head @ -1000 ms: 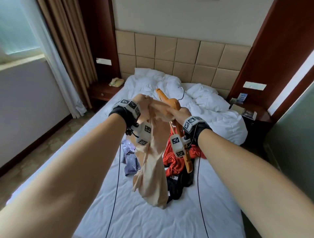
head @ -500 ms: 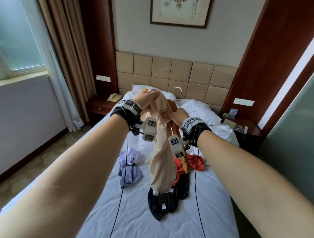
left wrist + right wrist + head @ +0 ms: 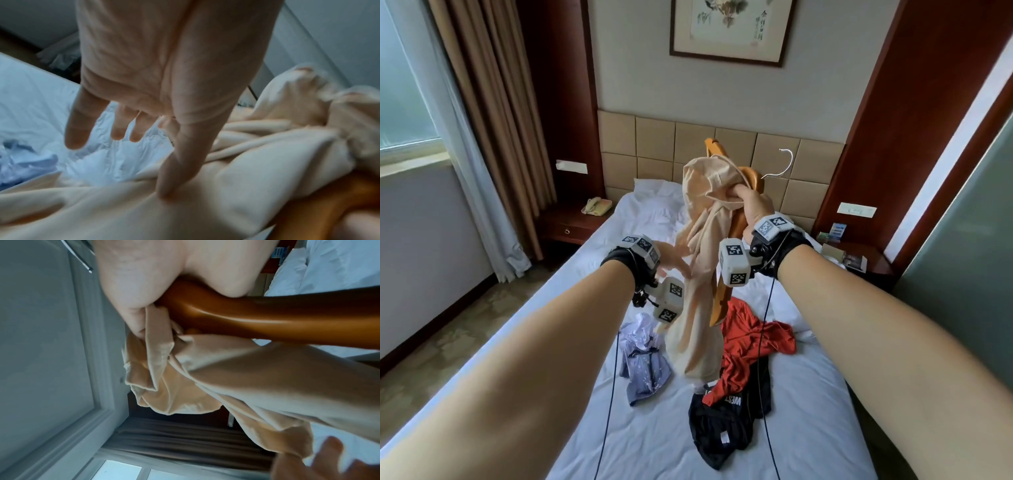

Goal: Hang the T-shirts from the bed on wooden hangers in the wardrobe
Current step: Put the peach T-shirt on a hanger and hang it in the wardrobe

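Above the bed (image 3: 661, 442), the right hand (image 3: 756, 205) grips the wooden hanger (image 3: 748, 178) together with a bunched fold of the beige T-shirt (image 3: 698, 308); the shirt hangs below that fist, beside the hanger; the left hand (image 3: 671, 260), fingers straight and spread, touches the hanging cloth lower down, thumb pressed into it.

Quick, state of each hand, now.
Left hand: open, fingers straight, touching the beige shirt.
Right hand: grips the hanger and bunched shirt together.
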`<state>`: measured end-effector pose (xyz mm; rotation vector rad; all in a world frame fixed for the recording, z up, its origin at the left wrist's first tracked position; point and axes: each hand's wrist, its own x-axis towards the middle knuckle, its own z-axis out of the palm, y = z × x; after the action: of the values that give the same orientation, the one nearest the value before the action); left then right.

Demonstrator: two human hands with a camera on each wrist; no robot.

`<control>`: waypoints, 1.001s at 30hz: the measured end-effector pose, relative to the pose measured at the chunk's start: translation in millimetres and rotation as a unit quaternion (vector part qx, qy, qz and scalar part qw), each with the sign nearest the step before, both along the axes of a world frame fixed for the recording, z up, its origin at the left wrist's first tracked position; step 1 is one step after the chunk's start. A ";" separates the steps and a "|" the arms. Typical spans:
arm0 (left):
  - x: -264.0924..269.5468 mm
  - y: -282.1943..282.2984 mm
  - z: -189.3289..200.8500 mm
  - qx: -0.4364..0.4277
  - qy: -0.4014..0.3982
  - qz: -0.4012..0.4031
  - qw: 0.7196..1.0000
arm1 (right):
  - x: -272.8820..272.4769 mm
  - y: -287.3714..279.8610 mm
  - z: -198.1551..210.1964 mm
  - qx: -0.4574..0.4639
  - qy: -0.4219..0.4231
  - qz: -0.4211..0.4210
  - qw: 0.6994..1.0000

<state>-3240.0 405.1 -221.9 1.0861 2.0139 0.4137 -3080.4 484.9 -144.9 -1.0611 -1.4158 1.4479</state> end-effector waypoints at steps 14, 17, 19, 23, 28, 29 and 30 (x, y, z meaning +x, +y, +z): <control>-42.8 20.6 -1.2 0.076 -0.196 0.020 0.977 | -49.3 13.9 -17.6 0.018 -0.062 -0.041 0.997; -45.9 23.8 12.4 0.130 -0.243 0.057 0.959 | -54.0 18.6 -23.5 0.014 -0.069 -0.039 0.997; -49.8 26.5 20.8 0.165 -0.259 0.077 0.949 | -56.9 20.3 -25.3 0.020 -0.076 -0.034 0.996; -54.4 30.2 38.2 0.208 -0.295 0.084 0.929 | -54.9 22.8 -24.6 0.048 -0.127 -0.002 0.991; -57.3 35.7 49.7 0.254 -0.339 0.125 0.897 | -51.1 20.2 -24.4 0.076 -0.175 0.022 0.981; -57.5 36.1 50.3 0.260 -0.344 0.132 0.893 | -49.7 18.8 -25.0 0.076 -0.174 0.025 0.982; -58.0 36.9 50.3 0.264 -0.345 0.140 0.890 | -48.9 19.1 -26.1 0.082 -0.168 0.027 0.982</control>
<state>-3298.0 442.0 -171.6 0.7738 1.4252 1.3557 -3129.3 504.0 -171.0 -1.2077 -1.7813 1.2033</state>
